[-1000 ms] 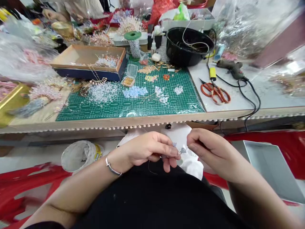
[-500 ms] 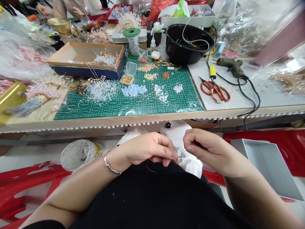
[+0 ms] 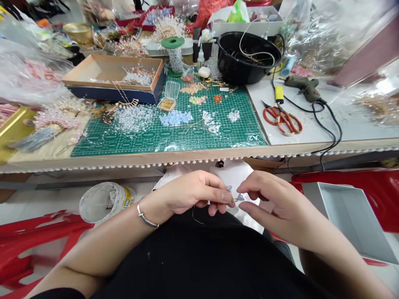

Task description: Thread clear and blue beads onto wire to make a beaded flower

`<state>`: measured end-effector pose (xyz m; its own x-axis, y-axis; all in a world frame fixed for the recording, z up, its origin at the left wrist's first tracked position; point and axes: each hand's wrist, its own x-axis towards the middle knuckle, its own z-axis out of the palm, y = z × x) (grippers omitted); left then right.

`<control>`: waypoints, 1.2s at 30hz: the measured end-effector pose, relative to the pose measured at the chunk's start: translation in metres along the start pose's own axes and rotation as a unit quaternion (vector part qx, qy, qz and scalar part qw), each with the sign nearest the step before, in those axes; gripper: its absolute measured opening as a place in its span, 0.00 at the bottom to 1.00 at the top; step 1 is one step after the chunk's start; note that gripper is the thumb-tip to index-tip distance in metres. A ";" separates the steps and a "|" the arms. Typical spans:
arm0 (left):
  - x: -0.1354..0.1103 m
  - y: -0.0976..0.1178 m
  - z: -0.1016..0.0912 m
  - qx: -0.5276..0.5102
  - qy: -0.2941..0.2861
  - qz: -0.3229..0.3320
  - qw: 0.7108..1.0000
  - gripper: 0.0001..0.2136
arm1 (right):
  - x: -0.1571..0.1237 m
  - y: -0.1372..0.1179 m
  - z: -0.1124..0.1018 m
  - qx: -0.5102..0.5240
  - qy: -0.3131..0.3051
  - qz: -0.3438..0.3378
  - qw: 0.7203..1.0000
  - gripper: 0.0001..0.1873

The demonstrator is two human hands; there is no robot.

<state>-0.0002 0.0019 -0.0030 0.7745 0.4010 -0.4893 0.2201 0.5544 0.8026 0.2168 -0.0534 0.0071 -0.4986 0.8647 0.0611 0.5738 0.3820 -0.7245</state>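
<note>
Over my lap, my left hand (image 3: 196, 193) pinches the end of a fine wire (image 3: 196, 215) strung with small pale blue beads (image 3: 240, 198). The thin strand trails down from under that hand against my dark clothing. My right hand (image 3: 274, 205) is just to the right, its thumb and fingertips on either side of the beads. Whether those fingers grip the beads is hidden. A white cloth (image 3: 237, 176) lies beneath both hands, and a metal bangle (image 3: 146, 220) circles my left wrist.
Beyond the table edge, a green cutting mat (image 3: 168, 141) holds scattered beads. Around it are a cardboard box (image 3: 112, 68), black bowl (image 3: 246, 58), orange-handled scissors (image 3: 282, 120) and glue gun (image 3: 304, 88). A plastic tub (image 3: 104, 203) stands left; a grey tray (image 3: 352, 220) stands right.
My right hand has moved left toward the beads, and its fingers have spread wider around them. My left hand has barely moved.
</note>
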 end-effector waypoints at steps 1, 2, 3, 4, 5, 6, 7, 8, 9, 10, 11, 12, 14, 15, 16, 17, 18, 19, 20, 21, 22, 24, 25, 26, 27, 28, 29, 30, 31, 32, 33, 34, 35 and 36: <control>0.000 0.000 0.000 0.003 -0.003 0.006 1.000 0.10 | 0.000 -0.001 0.001 -0.003 0.004 -0.008 1.000 0.07; 0.000 0.001 0.001 0.007 -0.006 0.009 1.000 0.10 | 0.000 -0.001 0.001 -0.001 0.007 -0.014 1.000 0.06; 0.000 0.001 0.001 0.011 -0.009 0.010 1.000 0.10 | 0.001 -0.001 0.001 0.002 0.007 -0.018 1.000 0.06; 0.000 0.001 0.001 0.015 -0.012 0.007 1.000 0.10 | 0.002 -0.002 0.001 0.006 0.006 -0.020 1.000 0.05; 0.000 0.000 0.001 0.017 -0.015 0.002 1.000 0.09 | 0.002 -0.001 0.001 0.009 0.004 -0.020 1.000 0.05; 0.000 0.000 0.001 0.019 -0.019 -0.005 1.000 0.08 | 0.003 -0.001 0.001 0.010 0.003 -0.021 1.000 0.04; 0.000 0.000 0.001 0.018 -0.024 -0.012 0.999 0.08 | 0.003 -0.001 0.001 0.011 0.003 -0.024 1.000 0.04; 0.000 0.000 0.001 0.014 -0.028 -0.017 0.999 0.08 | 0.003 -0.001 0.001 0.012 0.003 -0.028 1.000 0.04; 0.000 -0.001 0.001 0.010 -0.031 -0.020 0.999 0.08 | 0.003 -0.001 0.002 0.013 0.003 -0.032 0.999 0.04; 0.000 -0.001 0.001 0.005 -0.032 -0.020 0.999 0.08 | 0.004 -0.001 0.003 0.014 0.004 -0.037 0.999 0.04; 0.000 -0.001 0.001 0.000 -0.031 -0.019 0.999 0.08 | 0.004 -0.001 0.004 0.016 0.006 -0.038 0.999 0.04; 0.000 -0.002 0.001 -0.004 -0.029 -0.017 0.999 0.08 | 0.004 0.000 0.005 0.016 0.008 -0.036 0.999 0.04; 0.000 -0.002 0.002 -0.009 -0.026 -0.018 0.999 0.09 | 0.004 0.000 0.006 0.004 0.019 -0.019 1.000 0.06; -0.001 -0.002 0.003 -0.009 -0.025 -0.018 0.999 0.09 | 0.003 0.000 0.006 -0.004 0.025 -0.009 1.000 0.07; -0.001 -0.002 0.003 -0.009 -0.025 -0.016 1.000 0.09 | 0.003 0.000 0.005 -0.011 0.031 -0.002 0.999 0.08; -0.001 -0.002 0.003 -0.009 -0.024 -0.012 1.000 0.10 | 0.003 0.000 0.004 -0.014 0.034 0.002 0.999 0.10; -0.001 -0.003 0.004 -0.009 -0.023 -0.007 1.000 0.10 | 0.002 0.000 0.002 -0.012 0.034 0.001 0.999 0.11; -0.001 -0.003 0.004 -0.008 -0.021 0.001 1.000 0.10 | 0.001 0.000 0.000 -0.006 0.034 -0.004 0.999 0.10; -0.001 -0.003 0.004 -0.009 -0.018 0.008 1.000 0.10 | 0.001 0.001 -0.002 0.001 0.035 -0.008 0.999 0.09; -0.001 -0.003 0.004 -0.011 -0.015 0.012 1.000 0.10 | 0.000 0.002 -0.004 0.007 0.041 -0.013 0.999 0.08; -0.001 -0.004 0.004 -0.012 -0.012 0.013 1.000 0.10 | -0.001 0.003 -0.006 0.010 0.051 -0.018 0.999 0.08; -0.001 -0.004 0.004 -0.011 -0.010 0.009 1.000 0.10 | -0.001 0.004 -0.008 0.010 0.068 -0.024 0.997 0.07; -0.001 -0.004 0.005 -0.009 -0.009 0.008 1.000 0.10 | -0.001 0.004 -0.009 0.005 0.071 -0.024 0.997 0.07; -0.001 -0.004 0.005 -0.006 -0.009 0.006 1.000 0.11 | -0.001 0.004 -0.009 -0.002 0.071 -0.023 0.997 0.06; -0.001 -0.004 0.005 -0.004 -0.011 0.007 1.000 0.11 | -0.001 0.004 -0.009 -0.010 0.068 -0.021 0.997 0.06; 0.000 -0.004 0.005 -0.001 -0.014 0.007 1.000 0.11 | 0.000 0.003 -0.009 -0.019 0.063 -0.017 0.998 0.06; 0.000 -0.003 0.005 0.000 -0.017 0.008 1.000 0.10 | 0.001 0.002 -0.009 -0.025 0.061 -0.015 0.998 0.06; 0.000 -0.003 0.005 0.002 -0.020 0.009 1.000 0.10 | 0.002 0.002 -0.009 -0.028 0.060 -0.015 0.998 0.06; 0.001 -0.003 0.005 0.006 -0.022 0.012 1.000 0.09 | 0.003 0.001 -0.008 -0.030 0.061 -0.016 0.998 0.06; 0.001 -0.003 0.004 0.014 -0.022 0.016 1.000 0.09 | 0.004 0.001 -0.008 -0.030 0.061 -0.018 0.998 0.06; 0.002 -0.003 0.004 0.026 -0.018 0.022 0.999 0.09 | 0.004 0.001 -0.008 -0.031 0.060 -0.021 0.997 0.06; 0.002 -0.003 0.004 0.038 -0.010 0.029 0.999 0.09 | 0.004 0.001 -0.008 -0.031 0.059 -0.024 0.997 0.06; 0.002 -0.003 0.003 0.050 -0.001 0.034 0.998 0.10 | 0.004 0.001 -0.008 -0.033 0.058 -0.027 0.997 0.06; 0.003 -0.003 0.003 0.057 0.007 0.038 0.998 0.10 | 0.004 0.001 -0.008 -0.035 0.057 -0.029 0.997 0.06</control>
<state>0.0030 -0.0013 -0.0059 0.7834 0.4486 -0.4302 0.2283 0.4360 0.8705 0.2207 -0.0465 0.0120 -0.4575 0.8703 0.1824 0.5925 0.4513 -0.6673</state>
